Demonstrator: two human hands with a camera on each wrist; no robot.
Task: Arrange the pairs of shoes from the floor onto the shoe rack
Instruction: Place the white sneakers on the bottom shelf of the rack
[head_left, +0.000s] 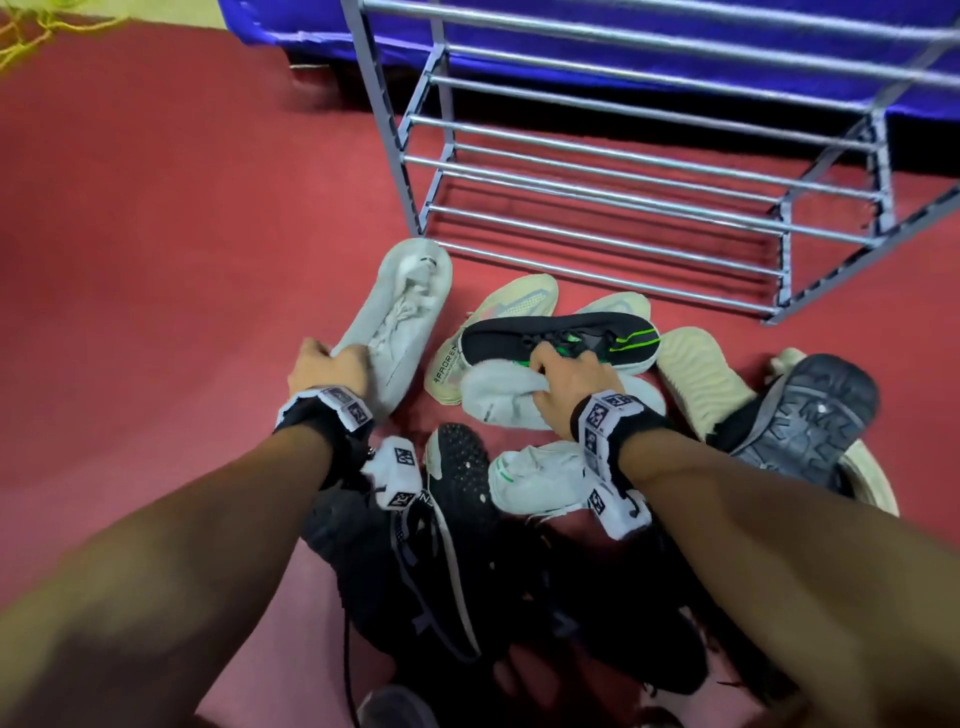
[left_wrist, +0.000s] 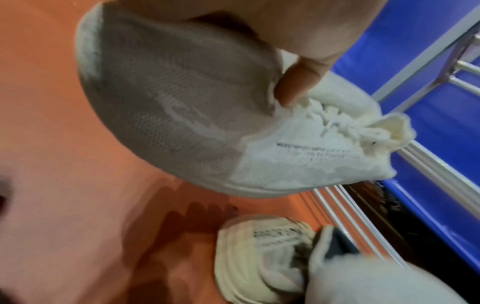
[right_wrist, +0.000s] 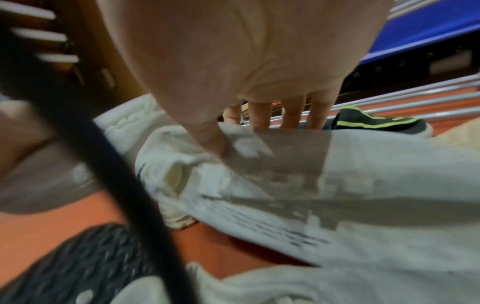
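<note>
My left hand (head_left: 326, 366) grips the heel end of a white knit shoe (head_left: 400, 317) at the left of the pile; in the left wrist view my thumb (left_wrist: 298, 82) presses by the laces of this shoe (left_wrist: 194, 123), which seems raised off the floor. My right hand (head_left: 566, 382) holds a matching white shoe (head_left: 498, 397) in the middle of the pile, thumb (right_wrist: 207, 139) on its collar (right_wrist: 337, 185) and fingers over its far side. The grey metal shoe rack (head_left: 597, 208) stands just behind the pile, its bars bare.
Around my hands on the red floor lie a black shoe with green stripes (head_left: 571, 338), cream shoes (head_left: 493, 317), a cream ribbed sole (head_left: 696, 374), a dark grey sole (head_left: 800, 415), black shoes (head_left: 457, 499) and another white shoe (head_left: 540, 478). A blue surface (head_left: 623, 31) lies behind the rack.
</note>
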